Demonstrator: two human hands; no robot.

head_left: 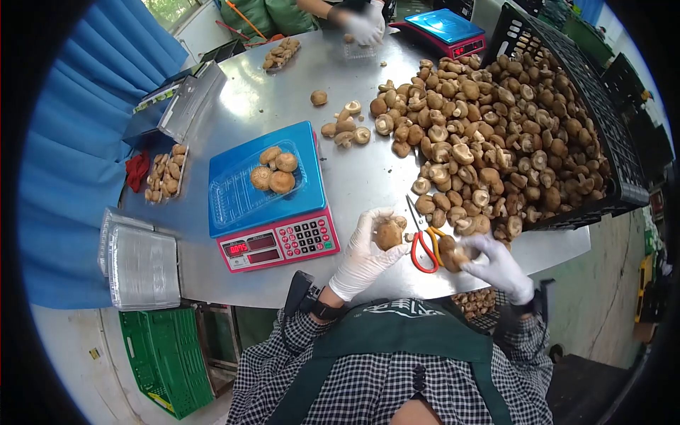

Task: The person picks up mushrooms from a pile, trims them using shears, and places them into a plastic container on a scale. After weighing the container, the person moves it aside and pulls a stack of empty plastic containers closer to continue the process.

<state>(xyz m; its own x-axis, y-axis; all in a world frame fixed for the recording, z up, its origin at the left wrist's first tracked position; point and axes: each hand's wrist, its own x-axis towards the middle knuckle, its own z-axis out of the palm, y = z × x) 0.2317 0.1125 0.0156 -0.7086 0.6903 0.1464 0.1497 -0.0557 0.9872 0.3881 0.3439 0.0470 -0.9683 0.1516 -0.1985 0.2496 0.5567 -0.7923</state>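
Observation:
Gloved in white, my left hand point(365, 258) is closed around a brown mushroom point(389, 234) near the table's front edge. My right hand point(498, 268), also gloved and slightly blurred, holds another mushroom point(453, 256) with its stem showing. Scissors point(423, 248) with red and yellow handles lie between the hands. To the left, a pink scale point(283, 243) with a blue top carries a clear plastic tray point(241, 200) with several mushrooms in its right part. A large heap of mushrooms point(489, 127) spreads from a tipped black crate point(623, 159) on the right.
Across the metal table point(244, 127), a co-worker's gloved hands point(365, 28) are over a clear tray. A second scale point(446, 35) stands at the back. Filled trays point(166, 173) lie at left, near stacked empty trays point(144, 268). A green crate point(170, 358) is below.

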